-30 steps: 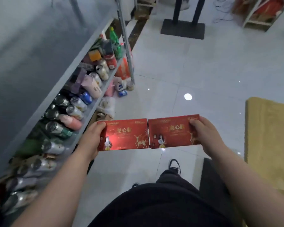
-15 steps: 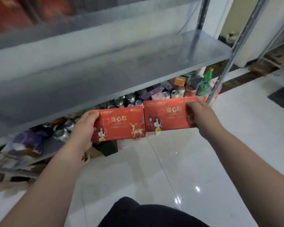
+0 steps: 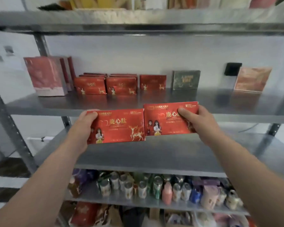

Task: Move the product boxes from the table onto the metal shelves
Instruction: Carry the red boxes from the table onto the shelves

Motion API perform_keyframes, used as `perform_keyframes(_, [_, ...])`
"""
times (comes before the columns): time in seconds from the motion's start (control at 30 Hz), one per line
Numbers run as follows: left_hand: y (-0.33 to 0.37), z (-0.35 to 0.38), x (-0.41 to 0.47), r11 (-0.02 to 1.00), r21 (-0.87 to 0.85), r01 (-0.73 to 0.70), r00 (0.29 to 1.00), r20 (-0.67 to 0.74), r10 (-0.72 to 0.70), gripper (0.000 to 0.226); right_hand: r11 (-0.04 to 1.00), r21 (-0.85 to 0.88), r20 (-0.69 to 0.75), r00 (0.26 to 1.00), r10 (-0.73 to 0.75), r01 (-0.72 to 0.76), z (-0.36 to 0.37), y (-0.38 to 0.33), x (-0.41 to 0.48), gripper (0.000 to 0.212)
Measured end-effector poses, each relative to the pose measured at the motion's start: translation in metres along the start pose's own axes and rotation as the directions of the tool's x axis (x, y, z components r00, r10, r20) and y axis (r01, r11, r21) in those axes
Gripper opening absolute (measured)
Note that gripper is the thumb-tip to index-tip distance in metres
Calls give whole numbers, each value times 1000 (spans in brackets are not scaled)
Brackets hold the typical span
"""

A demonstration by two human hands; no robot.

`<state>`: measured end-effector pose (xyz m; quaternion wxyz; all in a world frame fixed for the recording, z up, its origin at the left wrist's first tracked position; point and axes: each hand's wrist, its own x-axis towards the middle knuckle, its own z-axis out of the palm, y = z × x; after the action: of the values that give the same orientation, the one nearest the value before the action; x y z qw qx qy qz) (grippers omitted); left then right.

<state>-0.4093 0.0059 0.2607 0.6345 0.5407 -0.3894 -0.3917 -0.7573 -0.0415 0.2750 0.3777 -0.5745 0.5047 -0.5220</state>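
Head view: the left hand [image 3: 84, 126] has its fingers [image 3: 90, 114] clamped on the left end of the left box [image 3: 120, 126]. The right hand [image 3: 195, 122] likewise grips the right end of the right box [image 3: 167, 119]. Both boxes hang in the air side by side, their long axes level and parallel to the middle shelf [image 3: 220, 102]. Its bare front strip lies just beyond them, before the matching boxes [image 3: 121, 85]. Both arms reach forward about equally.

left box [image 3: 118, 126]: just before upper shelf [image 3: 220, 102] edge, touching right box [image 3: 167, 120] (side by side)
shelved boxes [image 3: 121, 86]: on upper shelf, at back
cans [image 3: 138, 185]: two shelves below
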Motion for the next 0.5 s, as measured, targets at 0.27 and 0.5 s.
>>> perform_keyframes(0.27, [18, -13, 91, 982, 63, -176, 981, 99, 169, 26, 998, 52, 7, 1000, -27, 27, 44, -13, 82, 55])
perform_keyframes(0.5, [2, 37, 154, 944, 155, -290, 944, 209, 256, 28, 995, 35, -126, 988, -85, 90, 25, 6, 126, 46])
